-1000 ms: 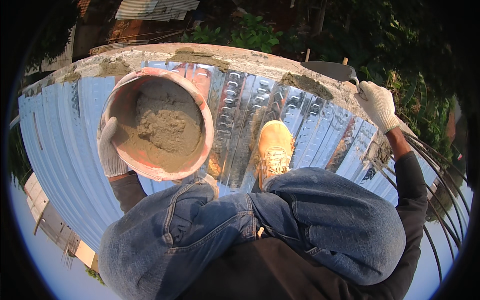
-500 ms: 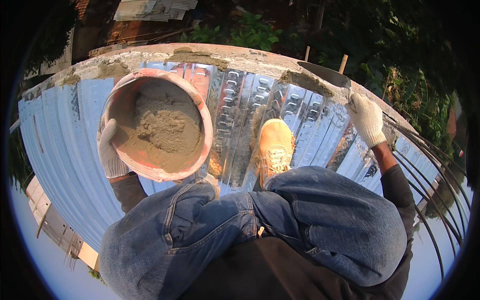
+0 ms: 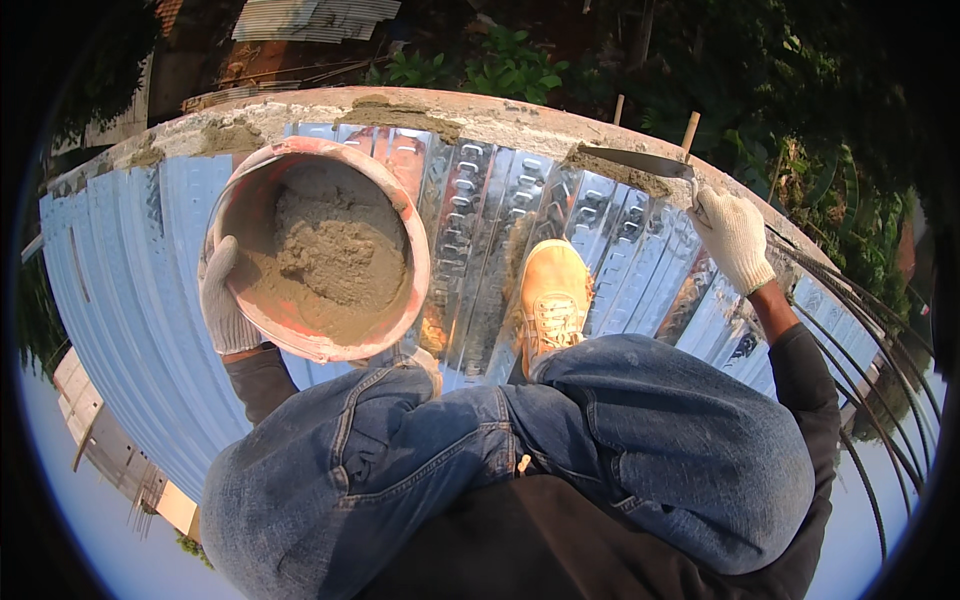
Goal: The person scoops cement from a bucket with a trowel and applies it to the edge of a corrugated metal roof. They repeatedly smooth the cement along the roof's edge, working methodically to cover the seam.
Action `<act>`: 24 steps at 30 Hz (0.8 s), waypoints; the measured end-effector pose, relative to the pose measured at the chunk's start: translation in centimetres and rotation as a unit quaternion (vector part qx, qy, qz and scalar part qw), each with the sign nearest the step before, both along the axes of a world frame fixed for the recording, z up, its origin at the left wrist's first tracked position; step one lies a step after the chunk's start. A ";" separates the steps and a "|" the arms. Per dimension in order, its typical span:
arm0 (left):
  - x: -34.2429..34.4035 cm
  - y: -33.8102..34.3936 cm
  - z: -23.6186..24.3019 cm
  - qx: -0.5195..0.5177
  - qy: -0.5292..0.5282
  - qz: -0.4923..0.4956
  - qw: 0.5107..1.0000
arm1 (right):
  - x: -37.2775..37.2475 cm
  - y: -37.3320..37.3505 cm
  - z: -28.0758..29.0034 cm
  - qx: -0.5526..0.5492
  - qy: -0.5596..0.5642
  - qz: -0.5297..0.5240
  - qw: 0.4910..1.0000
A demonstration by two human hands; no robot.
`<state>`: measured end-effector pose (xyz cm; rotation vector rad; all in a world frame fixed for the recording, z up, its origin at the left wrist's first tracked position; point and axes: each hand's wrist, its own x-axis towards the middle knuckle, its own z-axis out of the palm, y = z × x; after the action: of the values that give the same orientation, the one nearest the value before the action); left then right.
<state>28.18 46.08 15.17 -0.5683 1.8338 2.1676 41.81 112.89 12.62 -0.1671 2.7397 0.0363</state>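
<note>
My left hand (image 3: 224, 300), in a pale knit glove, grips the rim of a reddish bucket (image 3: 414, 235) on its left side. Grey wet mortar (image 3: 345, 245) partly fills the bucket, heaped in the middle. The bucket is tilted toward me above the ribbed metal sheeting. In its own pale glove, my right hand (image 3: 732, 238) is closed around the handle of a trowel (image 3: 640, 161). The blade points left, over a patch of mortar (image 3: 615, 172) on the wall's edge. Most of the trowel's handle is hidden in my fist.
Shiny ribbed metal sheeting (image 3: 120, 280) lies under my shoes (image 3: 556, 290). A curved wall top (image 3: 500, 118) with more mortar patches runs along the far side. Steel bars (image 3: 870, 300) stick out at the right. Two wooden stakes (image 3: 691, 130) stand past the wall, with plants beyond.
The trowel blade has swung down toward me and now lies over the mortar patch on the wall's edge. The left hand and bucket are almost unmoved.
</note>
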 end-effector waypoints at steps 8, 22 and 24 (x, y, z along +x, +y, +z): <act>-0.4 0.3 0.1 -0.005 -0.002 -0.009 1.000 | -10.1 -5.5 -4.0 -0.046 0.050 0.036 0.997; -0.6 0.4 -0.4 0.010 -0.006 -0.006 1.000 | -11.9 -2.8 -4.5 0.032 -0.015 0.166 0.986; -0.5 0.2 -0.2 0.009 -0.005 -0.002 1.000 | -10.1 -0.7 -3.8 0.053 -0.037 0.151 0.986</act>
<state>27.73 46.29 14.96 -0.5705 1.8066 2.1726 31.71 112.20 8.81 -0.5407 2.6062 0.2541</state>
